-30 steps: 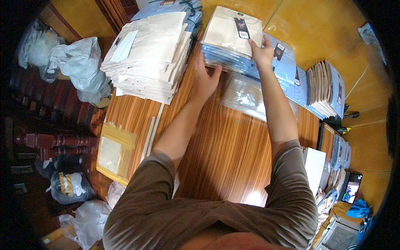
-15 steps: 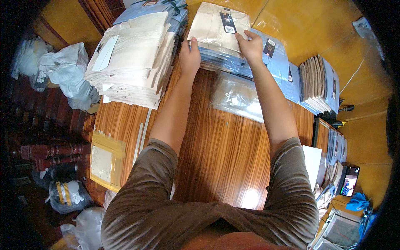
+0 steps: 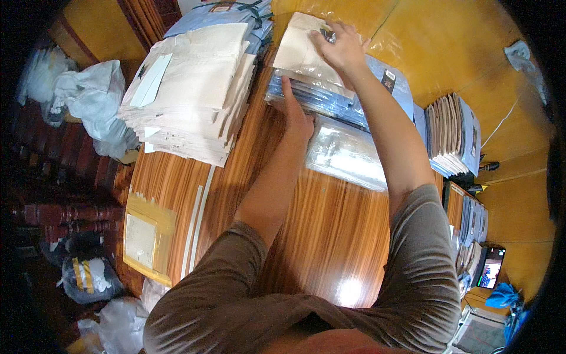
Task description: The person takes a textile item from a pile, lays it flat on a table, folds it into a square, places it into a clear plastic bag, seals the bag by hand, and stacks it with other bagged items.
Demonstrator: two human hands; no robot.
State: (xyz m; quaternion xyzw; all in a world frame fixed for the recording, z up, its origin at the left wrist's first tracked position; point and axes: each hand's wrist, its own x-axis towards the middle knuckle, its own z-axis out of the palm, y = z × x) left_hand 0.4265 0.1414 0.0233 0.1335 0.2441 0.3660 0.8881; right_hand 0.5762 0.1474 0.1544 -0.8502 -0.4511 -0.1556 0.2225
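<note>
A folded cream garment (image 3: 298,50) in a clear plastic bag lies on top of a stack of bagged light-blue garments (image 3: 321,94) at the far side of the table. My right hand (image 3: 345,50) rests on the cream garment with its fingers spread, partly covering the dark tag. My left hand (image 3: 296,111) is against the near left edge of the blue stack. One of its fingers stretches up along the bags; the others are partly hidden. Just in front of the stack are flat clear plastic bags (image 3: 345,154).
A tall pile of cream folded garments (image 3: 188,88) stands on the left of the wooden table (image 3: 330,236). Another garment stack (image 3: 451,133) is at the right. A yellow-taped sheet (image 3: 144,236) lies at the table's left edge, and a phone (image 3: 490,268) stands at the lower right.
My left hand has come off the cream garment's left side, moving nearer and right to the blue stack's front. My right hand has shifted from the garment's right edge onto its top, over the tag.
</note>
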